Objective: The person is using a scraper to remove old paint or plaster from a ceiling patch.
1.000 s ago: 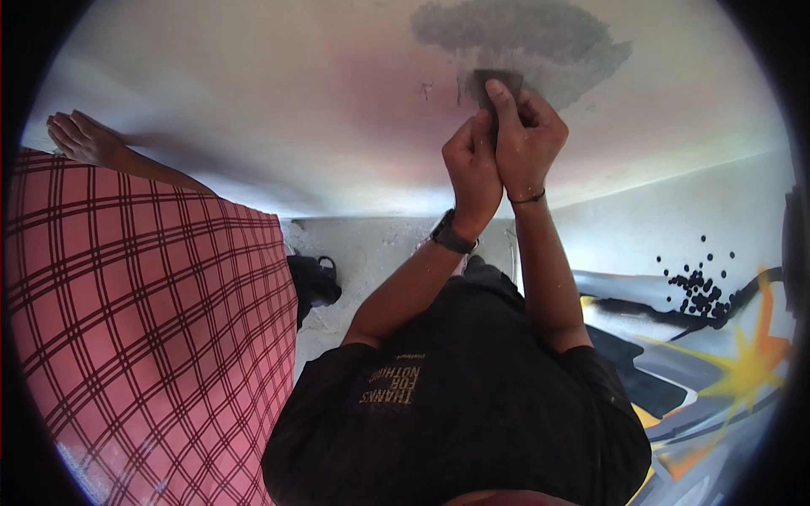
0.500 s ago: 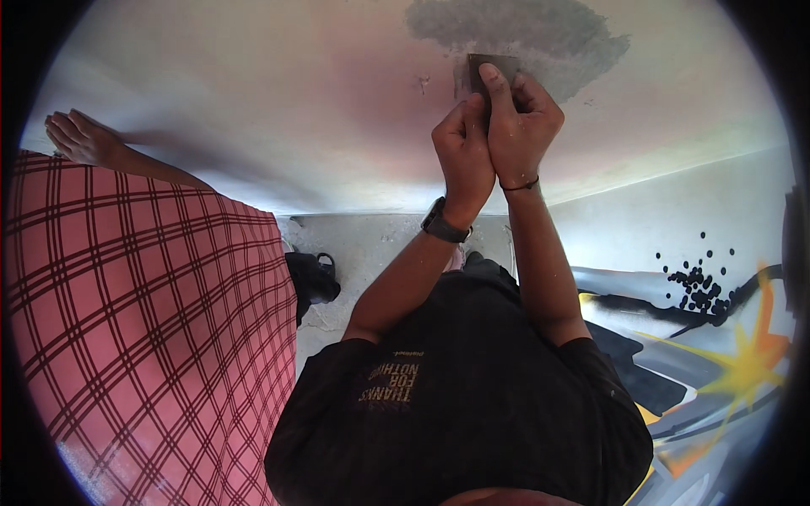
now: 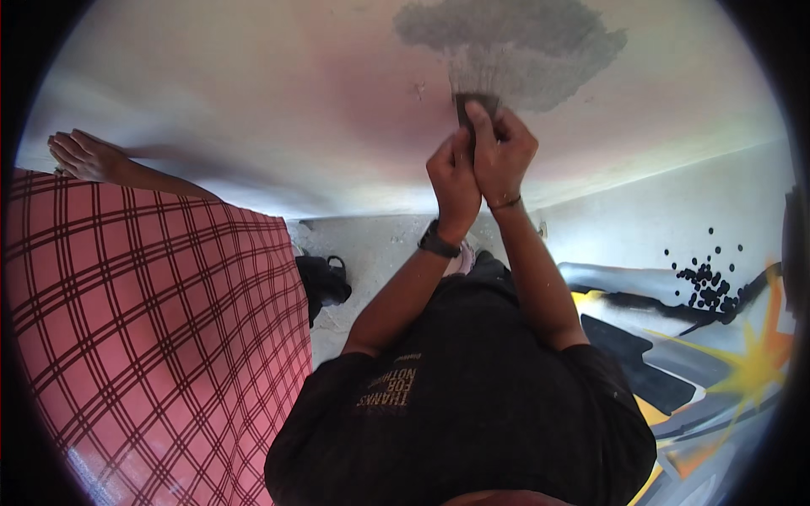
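Observation:
Both my hands are close together on a dark, flat, rectangular scraper (image 3: 463, 108), its top edge against the pale wall (image 3: 337, 101). My right hand (image 3: 506, 156) is closed on it, thumb lying along its face. My left hand (image 3: 454, 181), with a dark watch on the wrist, grips lower down at its left side; the tool's lower part is hidden by the fingers. Just above the scraper, streaky marks run up into a rough-edged grey patch (image 3: 515, 34) on the wall.
At the left stands another person in a pink checked garment (image 3: 169, 320), a hand (image 3: 84, 156) resting against the wall. A dark shoe (image 3: 329, 278) is on the grey floor (image 3: 363, 253). To the right is a side wall painted with a yellow-orange star (image 3: 751, 367) and black dots.
My hands have drawn the scraper down the wall and slightly left. Streaks now show on the wall where the scraper and fingers were. The other person's hand stays against the wall.

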`<act>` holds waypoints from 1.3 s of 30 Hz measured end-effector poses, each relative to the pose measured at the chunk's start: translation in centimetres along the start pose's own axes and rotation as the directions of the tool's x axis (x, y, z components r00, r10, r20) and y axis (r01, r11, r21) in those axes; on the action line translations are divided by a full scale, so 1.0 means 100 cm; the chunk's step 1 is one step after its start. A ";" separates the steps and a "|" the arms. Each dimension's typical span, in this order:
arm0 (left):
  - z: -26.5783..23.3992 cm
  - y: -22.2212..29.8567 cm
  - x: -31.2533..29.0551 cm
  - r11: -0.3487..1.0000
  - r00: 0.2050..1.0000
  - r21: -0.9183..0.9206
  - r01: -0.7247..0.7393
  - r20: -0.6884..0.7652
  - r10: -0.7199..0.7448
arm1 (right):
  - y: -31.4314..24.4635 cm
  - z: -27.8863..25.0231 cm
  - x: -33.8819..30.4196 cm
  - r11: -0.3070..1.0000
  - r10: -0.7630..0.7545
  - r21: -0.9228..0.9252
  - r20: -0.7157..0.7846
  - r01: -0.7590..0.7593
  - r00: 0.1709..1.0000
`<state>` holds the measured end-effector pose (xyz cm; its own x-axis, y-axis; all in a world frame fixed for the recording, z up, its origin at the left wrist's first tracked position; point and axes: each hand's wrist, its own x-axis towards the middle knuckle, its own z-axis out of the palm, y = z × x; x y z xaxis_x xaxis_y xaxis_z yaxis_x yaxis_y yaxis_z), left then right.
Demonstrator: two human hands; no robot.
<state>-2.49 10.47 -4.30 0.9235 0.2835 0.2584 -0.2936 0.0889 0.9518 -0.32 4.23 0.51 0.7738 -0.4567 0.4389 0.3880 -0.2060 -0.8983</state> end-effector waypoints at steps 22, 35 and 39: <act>0.012 0.011 0.011 0.983 0.998 -0.182 0.037 0.065 -0.026 | -0.005 -0.001 0.006 1.000 0.010 0.022 -0.046 -0.009 0.999; 0.012 0.013 0.007 0.993 0.999 -0.116 0.032 0.042 -0.027 | 0.000 -0.006 0.002 0.998 0.047 0.030 -0.010 -0.047 0.999; 0.012 0.013 0.008 0.987 0.998 -0.157 0.035 0.064 -0.025 | -0.004 -0.001 0.009 0.989 0.039 0.143 -0.033 -0.034 0.999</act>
<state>-1.82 9.63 -2.64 0.9443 0.2199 0.2446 -0.2966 0.2479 0.9222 0.12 3.80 1.29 0.7714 -0.4930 0.4024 0.4290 -0.0643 -0.9010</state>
